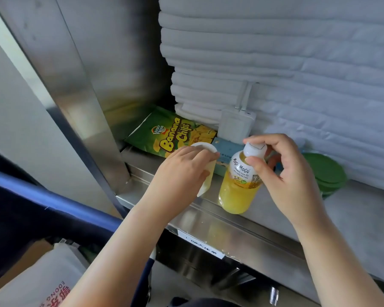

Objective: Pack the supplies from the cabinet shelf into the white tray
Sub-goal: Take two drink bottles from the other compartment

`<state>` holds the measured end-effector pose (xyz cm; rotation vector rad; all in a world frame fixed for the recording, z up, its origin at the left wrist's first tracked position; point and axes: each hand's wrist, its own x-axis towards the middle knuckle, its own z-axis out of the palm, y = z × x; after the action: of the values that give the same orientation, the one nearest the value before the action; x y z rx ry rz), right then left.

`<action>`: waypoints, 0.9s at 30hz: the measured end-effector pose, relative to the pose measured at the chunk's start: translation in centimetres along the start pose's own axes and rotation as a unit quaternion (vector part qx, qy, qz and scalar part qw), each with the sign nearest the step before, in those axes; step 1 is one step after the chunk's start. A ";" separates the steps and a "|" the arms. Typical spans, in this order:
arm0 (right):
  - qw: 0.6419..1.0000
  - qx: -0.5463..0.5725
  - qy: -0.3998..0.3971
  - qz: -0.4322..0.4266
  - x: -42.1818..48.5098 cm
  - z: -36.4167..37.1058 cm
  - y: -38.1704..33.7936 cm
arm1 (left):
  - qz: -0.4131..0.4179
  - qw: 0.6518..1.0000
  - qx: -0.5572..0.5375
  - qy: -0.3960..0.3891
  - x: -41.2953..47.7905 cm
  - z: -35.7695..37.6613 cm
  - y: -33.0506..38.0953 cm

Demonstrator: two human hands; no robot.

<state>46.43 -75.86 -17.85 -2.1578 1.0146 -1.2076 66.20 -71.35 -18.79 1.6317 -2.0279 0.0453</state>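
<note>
Head view: right hand (290,178) pinching Mogu Mogu bottle (237,191) cap, left hand (180,171) wrapping white-capped container (206,147); bottle probably heavy, slick, so gripping body looking safer.

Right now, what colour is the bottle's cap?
The cap is white, clearest in the head view.

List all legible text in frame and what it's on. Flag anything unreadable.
"Banana Chips": green snack bag.
"LUCKY FRESH": logo on the same bag.
"MOGU MOGU": label of the yellow drink bottle; its small print is too small to read.
"EDONG": red print on the grey bag at lower left, cut off; characters beside it unreadable.
Blue box: text mostly hidden.
White sticker on the shelf edge: blurred.
</note>
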 end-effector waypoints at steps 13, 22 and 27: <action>0.997 0.074 -0.019 0.017 -0.7 -1.8 0.5 | 0.036 0.999 -0.009 0.010 0.0 0.4 -0.6; 0.998 0.033 -0.053 0.008 -1.4 -2.9 -0.1 | 0.049 0.998 -0.016 0.021 -0.1 0.7 -0.8; 0.999 0.015 0.003 0.031 -1.5 -2.2 -1.0 | 0.049 0.998 -0.016 0.022 -0.2 0.6 -0.8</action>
<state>44.39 -74.12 -16.80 -2.0849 1.0509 -1.1931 66.73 -71.62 -19.59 1.4971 -2.0641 0.0822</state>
